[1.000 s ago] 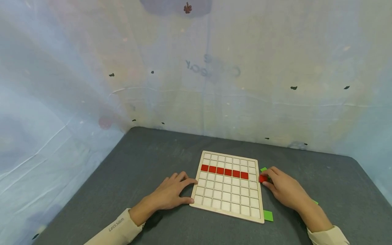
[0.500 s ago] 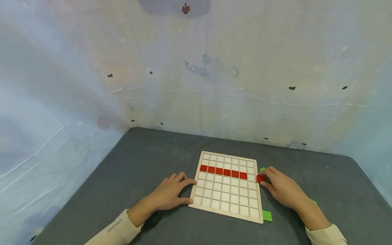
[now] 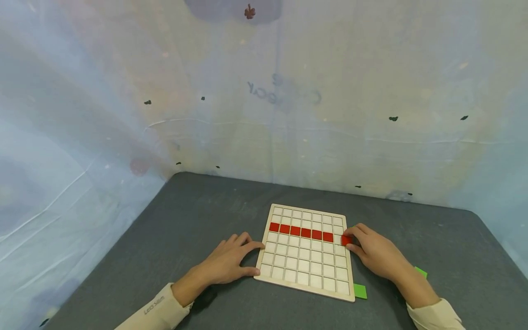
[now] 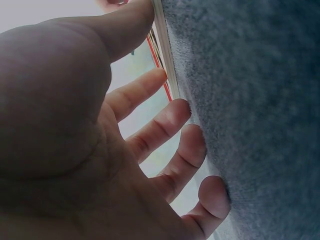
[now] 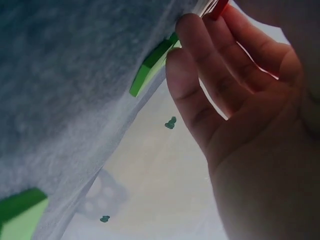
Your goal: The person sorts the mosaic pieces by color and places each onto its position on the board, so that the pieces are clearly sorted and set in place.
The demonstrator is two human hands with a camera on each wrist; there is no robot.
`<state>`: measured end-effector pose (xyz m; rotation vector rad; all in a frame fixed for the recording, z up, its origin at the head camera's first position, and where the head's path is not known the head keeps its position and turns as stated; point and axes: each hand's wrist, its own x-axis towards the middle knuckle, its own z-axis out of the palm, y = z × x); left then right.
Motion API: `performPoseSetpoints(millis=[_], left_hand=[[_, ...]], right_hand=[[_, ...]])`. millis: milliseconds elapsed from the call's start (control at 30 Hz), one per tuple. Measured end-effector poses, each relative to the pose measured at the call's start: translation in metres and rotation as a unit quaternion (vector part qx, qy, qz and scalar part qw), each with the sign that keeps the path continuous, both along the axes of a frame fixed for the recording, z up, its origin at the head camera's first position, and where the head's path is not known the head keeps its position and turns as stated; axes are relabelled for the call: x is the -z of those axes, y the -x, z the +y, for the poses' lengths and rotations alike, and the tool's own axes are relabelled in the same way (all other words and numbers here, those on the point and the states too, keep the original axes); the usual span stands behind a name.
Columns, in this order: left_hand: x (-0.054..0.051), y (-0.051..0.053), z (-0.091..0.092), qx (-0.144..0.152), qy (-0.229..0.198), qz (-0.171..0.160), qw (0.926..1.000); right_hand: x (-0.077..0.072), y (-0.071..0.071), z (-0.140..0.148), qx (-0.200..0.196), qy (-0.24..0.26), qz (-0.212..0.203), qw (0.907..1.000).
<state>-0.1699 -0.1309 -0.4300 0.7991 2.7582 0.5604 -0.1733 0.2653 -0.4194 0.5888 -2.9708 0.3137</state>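
Observation:
A pale wooden grid board [image 3: 304, 266] lies on the dark table, with several red square tiles [image 3: 305, 233] in a row across its upper part. My left hand [image 3: 228, 259] rests by the board's left edge, index finger and thumb tips touching it, other fingers loosely spread. With thumb and fingers, my right hand [image 3: 377, 252] pinches another red tile [image 3: 345, 240] over the right rim, beside the bare cell at the row's right end. That tile [image 5: 220, 9] shows only partly in the right wrist view.
A green tile [image 3: 360, 291] lies against the board's lower right corner. Another green tile [image 3: 421, 272] sits partly behind the right forearm. The right wrist view shows green pieces [image 5: 152, 65] on the grey table surface. A pale printed curtain [image 3: 330, 160] hangs behind the table.
My right hand has moved left with the red tile, from beside the board to over its right rim. The left hand has stayed at the left edge.

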Motion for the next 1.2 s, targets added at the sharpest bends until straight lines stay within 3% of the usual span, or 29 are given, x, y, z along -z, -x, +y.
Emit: performPoseSetpoints(millis=[533,1200], left_hand=[[0.001,0.000,-0.001,0.005,-0.006,-0.001,1.0000],[0.000,0.000,0.000,0.001,-0.007,-0.001,1.0000]], right_hand=[[0.000,0.008,-0.008,-0.016,0.005,-0.013,0.9998],[0.003,0.011,-0.011,-0.028,-0.001,0.002,0.9996]])
